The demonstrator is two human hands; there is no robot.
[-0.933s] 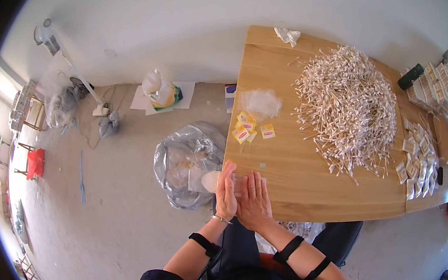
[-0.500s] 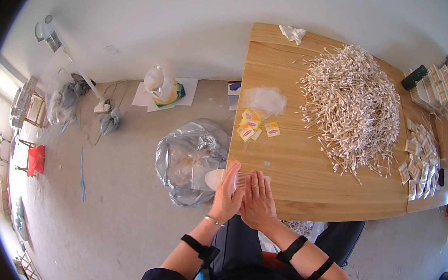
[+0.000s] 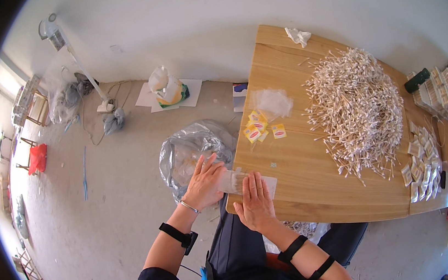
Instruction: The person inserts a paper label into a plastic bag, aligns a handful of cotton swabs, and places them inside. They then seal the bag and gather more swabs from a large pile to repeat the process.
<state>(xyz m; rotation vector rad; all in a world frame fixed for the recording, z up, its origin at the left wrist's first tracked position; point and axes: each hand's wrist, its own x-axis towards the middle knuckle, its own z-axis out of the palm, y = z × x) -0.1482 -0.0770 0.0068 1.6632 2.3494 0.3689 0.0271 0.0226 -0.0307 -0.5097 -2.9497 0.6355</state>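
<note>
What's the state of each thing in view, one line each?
small clear packet: flat at the table's near-left corner, part over the edge, pressed by both hands
left hand: fingers spread, on the packet's overhanging end
right hand: palm down, flat on the packet
cotton swabs: loose heap on the table
yellow sachets: scattered, lying flat
filled packets: lying along the right edge
clear plastic bag: on the floor, crumpled
</note>
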